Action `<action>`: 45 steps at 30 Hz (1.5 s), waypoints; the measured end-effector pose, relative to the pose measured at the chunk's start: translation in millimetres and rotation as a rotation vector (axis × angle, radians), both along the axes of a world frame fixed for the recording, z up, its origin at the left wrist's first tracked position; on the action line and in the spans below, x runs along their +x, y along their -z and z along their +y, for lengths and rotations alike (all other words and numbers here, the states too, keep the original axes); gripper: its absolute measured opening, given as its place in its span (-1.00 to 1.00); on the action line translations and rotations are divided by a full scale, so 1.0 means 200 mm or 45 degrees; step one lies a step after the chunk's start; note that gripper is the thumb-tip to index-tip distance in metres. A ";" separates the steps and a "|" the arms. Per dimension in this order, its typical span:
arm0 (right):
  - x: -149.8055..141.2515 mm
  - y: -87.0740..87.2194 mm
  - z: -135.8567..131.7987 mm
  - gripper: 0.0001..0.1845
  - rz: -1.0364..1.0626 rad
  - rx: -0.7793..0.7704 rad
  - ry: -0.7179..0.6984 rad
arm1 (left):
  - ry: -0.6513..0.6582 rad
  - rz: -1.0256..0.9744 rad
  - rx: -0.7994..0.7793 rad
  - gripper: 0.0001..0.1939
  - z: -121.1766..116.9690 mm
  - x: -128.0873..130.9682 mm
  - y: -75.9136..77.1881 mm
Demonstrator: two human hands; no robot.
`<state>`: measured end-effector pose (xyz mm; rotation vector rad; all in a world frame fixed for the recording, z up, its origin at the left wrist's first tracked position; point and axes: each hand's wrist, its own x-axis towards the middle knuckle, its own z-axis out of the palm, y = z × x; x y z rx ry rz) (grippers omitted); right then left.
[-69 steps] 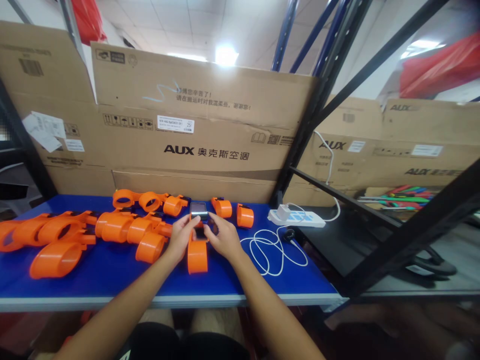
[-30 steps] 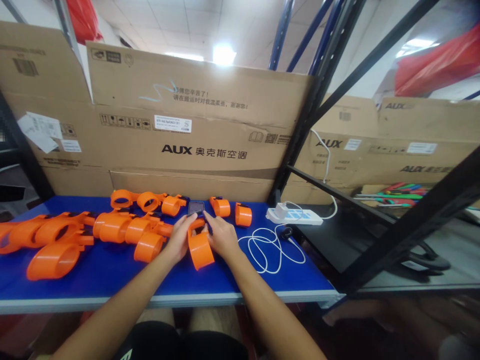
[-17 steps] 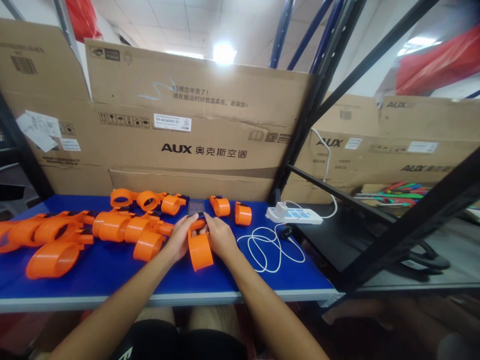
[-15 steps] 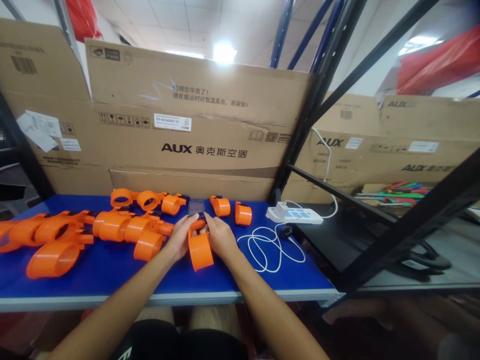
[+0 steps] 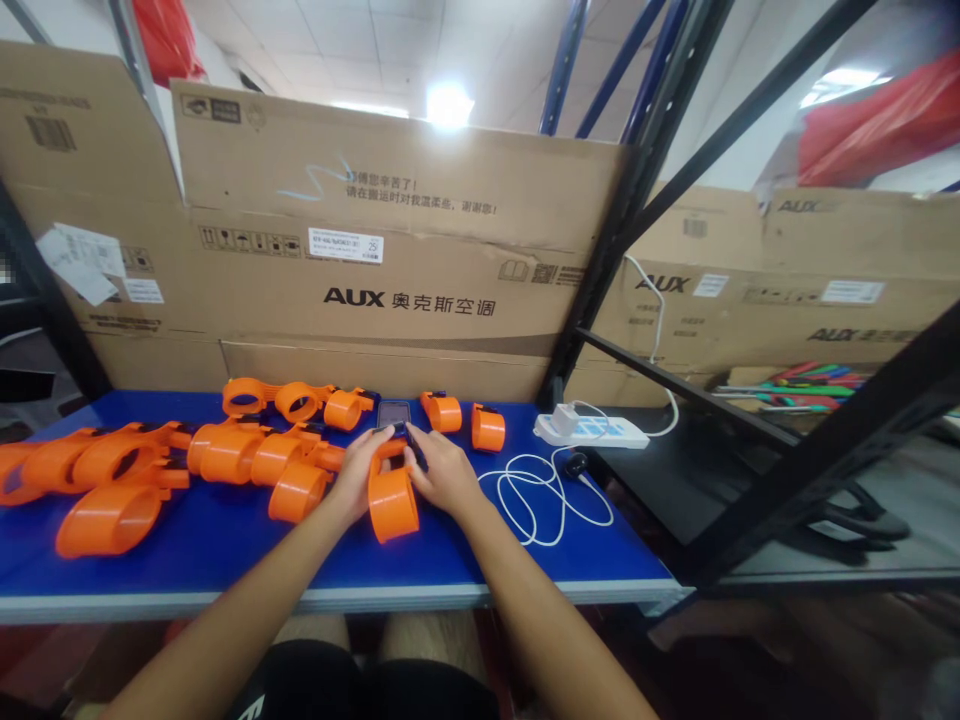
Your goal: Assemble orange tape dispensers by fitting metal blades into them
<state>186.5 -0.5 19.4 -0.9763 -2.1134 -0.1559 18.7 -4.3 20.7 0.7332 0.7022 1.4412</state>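
Between my hands, above the front of the blue table, hangs an orange tape dispenser [image 5: 394, 506] with its wide ring facing down toward me. My left hand [image 5: 360, 474] is closed round its upper left side. On the other side my right hand [image 5: 444, 472] has its fingers bent at the top of the dispenser, where a small dark part shows; the fingers partly hide it. A phone-like dark device [image 5: 394, 412] lies just behind my hands. Two similar orange dispensers, one a standing dispenser [image 5: 488, 428], are to the right, and several more [image 5: 109, 520] are to the left.
A white power strip [image 5: 592, 430] with a plugged-in adapter lies at the table's right end. A loose white cable [image 5: 536, 500] coils in front of it. Cardboard [image 5: 405, 250] walls the back, and a black rack post [image 5: 592, 250] rises at the right.
The held dispenser has shifted slightly left and turned a little. My right hand's fingers have moved at its top, and the dark part between my hands shows more.
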 end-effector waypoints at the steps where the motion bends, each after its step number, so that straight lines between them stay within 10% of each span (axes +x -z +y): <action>1: 0.00 -0.01 0.00 -0.50 0.025 -0.004 -0.019 | -0.005 0.016 0.008 -0.67 0.00 0.00 0.00; 19: 0.02 -0.06 -0.02 -0.69 0.284 -0.165 -0.161 | -0.042 0.254 0.109 -0.62 -0.02 -0.02 0.02; 31: 0.12 -0.06 0.09 -0.70 0.422 -0.292 0.306 | 0.048 0.229 0.092 -0.58 -0.02 -0.04 -0.01; 45: 0.12 0.02 0.16 -0.68 0.287 -0.342 0.370 | 0.051 0.214 0.041 -0.58 -0.03 -0.03 0.00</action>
